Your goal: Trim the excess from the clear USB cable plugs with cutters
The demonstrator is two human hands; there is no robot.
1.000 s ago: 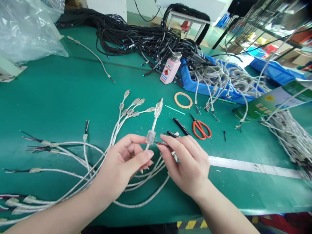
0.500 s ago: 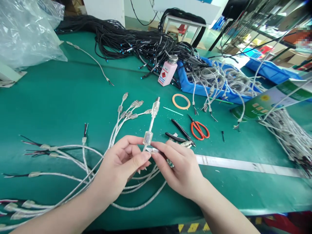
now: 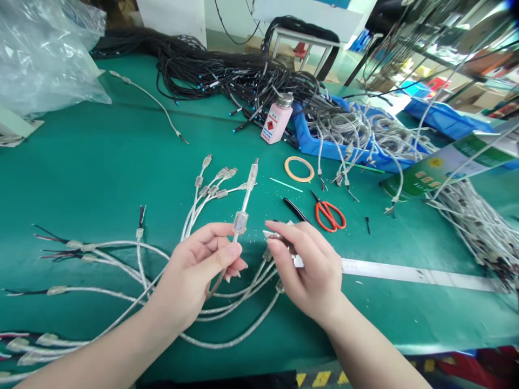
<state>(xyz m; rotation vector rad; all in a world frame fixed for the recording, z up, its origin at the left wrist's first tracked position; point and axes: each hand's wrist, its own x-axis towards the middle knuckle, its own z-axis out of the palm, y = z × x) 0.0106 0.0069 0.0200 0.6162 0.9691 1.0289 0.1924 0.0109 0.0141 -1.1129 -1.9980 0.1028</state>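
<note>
A clear-sheathed USB cable (image 3: 240, 222) is pinched in my left hand (image 3: 198, 270), just below its moulded bead. The plug end points up and slightly right. My right hand (image 3: 310, 265) is closed around a craft knife (image 3: 269, 234), whose pale blade pokes out past the thumb and forefinger. A gap separates the blade from the cable; most of the handle is hidden in the palm. Behind my left hand lie more USB cables (image 3: 205, 189) with their plugs away from me. Stripped wire ends (image 3: 73, 246) fan out on the left.
Orange-handled scissors (image 3: 329, 215), black-handled cutters (image 3: 295, 209) and a tape ring (image 3: 299, 169) lie beyond my right hand. A steel ruler (image 3: 389, 272) runs right. Farther back stand a pink bottle (image 3: 277, 120), a blue bin (image 3: 304, 141) of cables and a black cable heap (image 3: 190, 65).
My right hand has drawn the knife away from the cable, to the right. My left hand has shifted slightly left with the cable.
</note>
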